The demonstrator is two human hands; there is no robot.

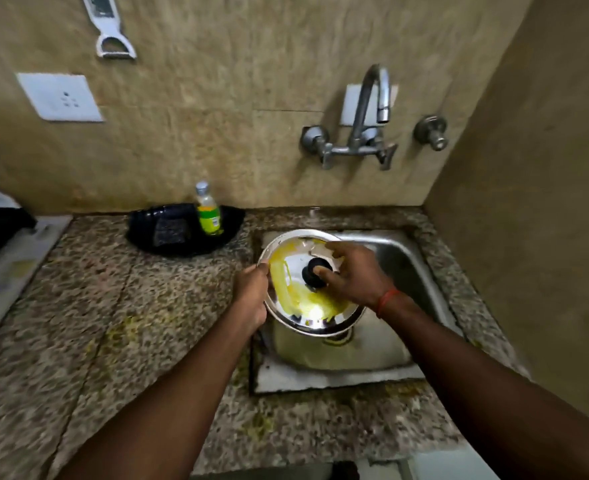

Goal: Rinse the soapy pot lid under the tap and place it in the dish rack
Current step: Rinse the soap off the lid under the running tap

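Note:
A round steel pot lid with a black knob is held over the left side of the steel sink. Yellow residue is smeared across its top. My left hand grips the lid's left rim. My right hand lies across the lid's top, fingers resting on and around the knob. The tap is mounted on the wall above the sink, its spout up and to the right of the lid. No water is seen running. No dish rack is in view.
A black tray holding a scrub pad and a green-labelled bottle sits on the granite counter left of the sink. A wall socket and a hanging peeler are on the wall. A side wall stands close on the right.

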